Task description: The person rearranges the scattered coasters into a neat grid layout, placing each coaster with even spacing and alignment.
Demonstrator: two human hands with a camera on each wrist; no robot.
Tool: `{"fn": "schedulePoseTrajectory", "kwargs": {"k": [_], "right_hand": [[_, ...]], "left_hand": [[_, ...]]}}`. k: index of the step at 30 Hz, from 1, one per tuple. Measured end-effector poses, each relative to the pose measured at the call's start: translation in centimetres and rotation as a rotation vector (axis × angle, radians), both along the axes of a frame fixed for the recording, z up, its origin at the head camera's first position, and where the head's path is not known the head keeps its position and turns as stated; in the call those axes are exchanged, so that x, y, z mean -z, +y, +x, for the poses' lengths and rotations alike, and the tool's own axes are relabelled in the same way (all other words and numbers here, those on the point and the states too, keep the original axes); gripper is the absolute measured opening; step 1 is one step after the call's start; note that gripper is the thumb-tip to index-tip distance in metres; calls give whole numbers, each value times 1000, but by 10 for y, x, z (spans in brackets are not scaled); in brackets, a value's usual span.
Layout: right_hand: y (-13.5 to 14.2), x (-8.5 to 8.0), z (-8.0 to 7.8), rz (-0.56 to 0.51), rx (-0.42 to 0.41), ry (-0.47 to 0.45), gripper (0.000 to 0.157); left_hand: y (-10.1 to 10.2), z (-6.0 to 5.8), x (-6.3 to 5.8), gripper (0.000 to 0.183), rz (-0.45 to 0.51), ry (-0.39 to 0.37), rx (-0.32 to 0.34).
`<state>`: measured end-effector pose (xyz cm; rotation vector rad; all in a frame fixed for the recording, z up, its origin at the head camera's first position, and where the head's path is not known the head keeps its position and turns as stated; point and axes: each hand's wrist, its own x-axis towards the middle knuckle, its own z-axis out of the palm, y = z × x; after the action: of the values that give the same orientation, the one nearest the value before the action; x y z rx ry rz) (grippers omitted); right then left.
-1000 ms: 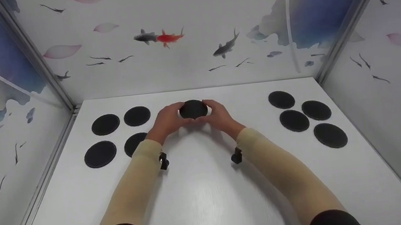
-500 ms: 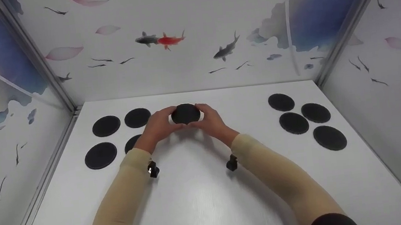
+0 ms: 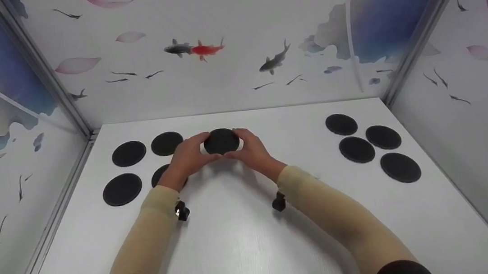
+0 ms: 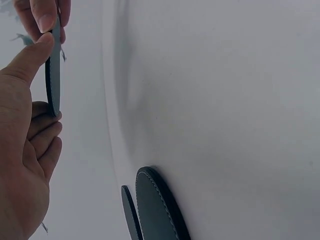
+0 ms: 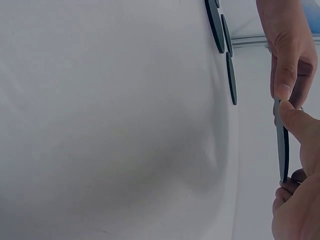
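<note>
A round black coaster (image 3: 222,141) is held level off the table between both hands, near the back middle of the head view. My left hand (image 3: 188,157) pinches its left edge with thumb and fingers. On the opposite edge, my right hand (image 3: 253,150) has the same kind of pinch, and the two thumbs meet at the near rim. The left wrist view shows this coaster (image 4: 55,75) edge-on, clear of the white surface. Beneath the left hand, another black coaster (image 3: 160,176) lies partly hidden.
On the white table (image 3: 237,246) lie several more black coasters, such as a front left coaster (image 3: 122,189) and a right-hand coaster (image 3: 400,167). Stitching runs round the rim of a coaster (image 4: 157,205). Printed walls (image 3: 229,84) enclose the back and sides.
Both hands have carried the coaster a little to the left and slightly nearer the person, keeping their hold. The coasters on the table have stayed in place.
</note>
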<state>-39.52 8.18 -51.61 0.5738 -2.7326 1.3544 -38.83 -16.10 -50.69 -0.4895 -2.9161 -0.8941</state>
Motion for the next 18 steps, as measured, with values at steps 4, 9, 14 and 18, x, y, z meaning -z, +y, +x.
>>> {"fn": "schedulePoseTrajectory", "kwargs": {"k": [4, 9, 14, 18], "right_hand": [[0, 2, -1, 8, 1, -13, 87], [1, 8, -1, 31, 9, -64, 87], [0, 12, -1, 38, 19, -116, 87], [-2, 15, -2, 79, 18, -151, 91]], "left_hand": [[2, -1, 4, 86, 5, -16, -7], [5, -2, 11, 85, 1, -47, -14], [5, -4, 18, 85, -13, -57, -5], [6, -6, 23, 84, -27, -63, 0]]}}
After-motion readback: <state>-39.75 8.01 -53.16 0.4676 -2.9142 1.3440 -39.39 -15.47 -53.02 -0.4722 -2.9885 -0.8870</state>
